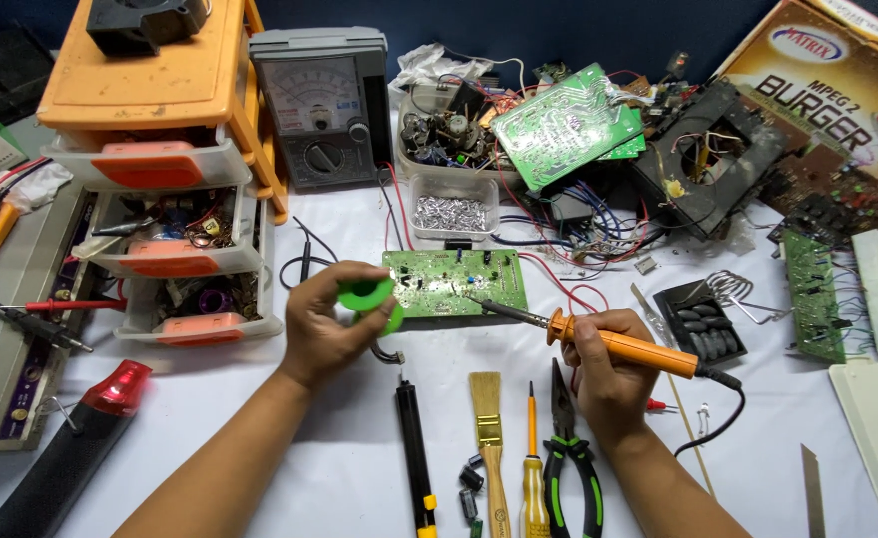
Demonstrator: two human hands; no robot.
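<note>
Head view: A soldering step is judged to be in hand. The orange-handled soldering iron (618,344) is gripped in the closed right hand (608,374), its dark metal tip resting at the front edge of the flat green rectangular circuit board (454,282), which lies on the white table (339,468). A round green plastic solder spool (369,299) is pinched between thumb and fingers of the left hand (324,334), just beside the board's left end. Solder wire would next need feeding to the tip. A wooden-handled brush (489,438) and green-gripped pliers (571,458) lie near.
</note>
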